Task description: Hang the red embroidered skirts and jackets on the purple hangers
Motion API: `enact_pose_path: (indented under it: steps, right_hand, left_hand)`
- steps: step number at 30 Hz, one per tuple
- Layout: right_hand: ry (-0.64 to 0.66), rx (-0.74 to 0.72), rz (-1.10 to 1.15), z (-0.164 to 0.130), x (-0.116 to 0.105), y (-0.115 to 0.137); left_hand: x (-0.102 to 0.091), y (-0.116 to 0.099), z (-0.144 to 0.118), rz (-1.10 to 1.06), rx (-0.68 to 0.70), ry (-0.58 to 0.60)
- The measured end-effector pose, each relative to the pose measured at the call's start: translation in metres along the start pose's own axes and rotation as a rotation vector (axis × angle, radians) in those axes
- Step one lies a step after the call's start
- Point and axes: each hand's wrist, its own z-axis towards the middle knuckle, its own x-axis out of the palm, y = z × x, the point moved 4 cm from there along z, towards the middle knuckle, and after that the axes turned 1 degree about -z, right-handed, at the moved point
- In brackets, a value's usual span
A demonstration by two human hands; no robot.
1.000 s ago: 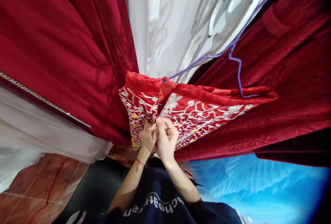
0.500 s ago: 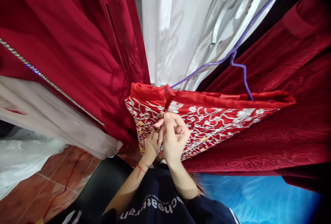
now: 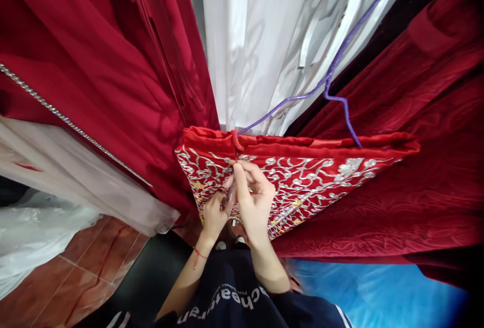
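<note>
A red skirt point(image 3: 310, 179) with silver and gold embroidery hangs in front of me from a purple wire hanger point(image 3: 338, 59). Its plain red waistband point(image 3: 287, 145) faces up, with a slit left of the middle. Just below the waistband, thumb and fingertips of my right hand point(image 3: 256, 204) pinch together at the slit's edge. Lower down and to the left, my left hand point(image 3: 215, 213) has its fingers closed on the skirt's fabric. Whatever small part lies between my right fingertips is hidden.
Dark red cloth point(image 3: 94, 50) with a glittering trim hangs at left, above pale sheer fabric point(image 3: 124, 192). White drapery point(image 3: 257, 40) is behind the hanger. Patterned red cloth point(image 3: 427, 176) hangs at right, over a blue surface point(image 3: 351, 287). A black seat-like surface point(image 3: 162, 262) is lower left.
The skirt and hanger have shifted slightly left in view. Both hands stay at the slit, with my left hand a little lower and further left. The right-hand pinch persists.
</note>
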Motion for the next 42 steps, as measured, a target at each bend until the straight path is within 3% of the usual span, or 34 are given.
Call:
enact_pose_path:
  steps: [3, 6, 8, 10, 12, 14, 20, 22, 26, 30, 32, 38, 40, 42]
  right_hand:
    - [0.078, -0.051, -0.159, 0.004, -0.014, -0.004]
    - [0.088, -0.120, -0.271, 0.001, -0.026, -0.001]
    - [0.067, -0.151, -0.322, -0.003, -0.034, 0.000]
    - [0.067, -0.160, -0.357, -0.008, -0.040, 0.000]
    - [0.082, -0.161, -0.390, -0.011, -0.047, 0.001]
    - [0.082, -0.168, -0.436, -0.012, -0.055, 0.002]
    - [0.048, -0.143, -0.512, -0.010, -0.077, 0.002]
    - [0.056, -0.129, -0.513, -0.009, -0.077, -0.002]
    - [0.137, -0.121, -0.516, -0.011, -0.071, -0.010]
    - [0.214, -0.101, -0.504, -0.013, -0.064, -0.016]
    - [0.230, -0.069, -0.480, -0.014, -0.062, -0.022]
    - [0.200, 0.028, -0.277, -0.018, -0.056, -0.042]
    - [0.202, 0.011, -0.235, -0.017, -0.054, -0.044]
    - [0.218, -0.046, -0.218, -0.016, -0.049, -0.042]
  left_hand:
    - [-0.036, -0.012, 0.005, -0.081, 0.155, -0.182]
    - [-0.098, -0.052, 0.011, -0.105, 0.444, -0.606]
    - [-0.137, -0.087, 0.021, -0.076, 0.524, -0.840]
    - [-0.160, -0.121, 0.041, -0.024, 0.494, -0.799]
    - [-0.167, -0.146, 0.061, 0.040, 0.453, -0.685]
    - [-0.162, -0.157, 0.073, 0.059, 0.457, -0.644]
    - [-0.135, -0.140, 0.072, -0.136, 0.522, -0.859]
    - [-0.130, -0.133, 0.067, -0.233, 0.558, -0.875]
    - [-0.124, -0.117, 0.050, -0.409, 0.676, -0.720]
    - [-0.109, -0.097, 0.016, -0.562, 0.668, -0.534]
    - [-0.098, -0.089, 0.002, -0.727, 0.614, -0.336]
    - [-0.073, -0.071, -0.003, -1.021, 0.244, 0.506]
    - [-0.073, -0.065, 0.000, -1.068, 0.154, 0.684]
    - [-0.072, -0.059, 0.001, -1.009, 0.111, 0.776]
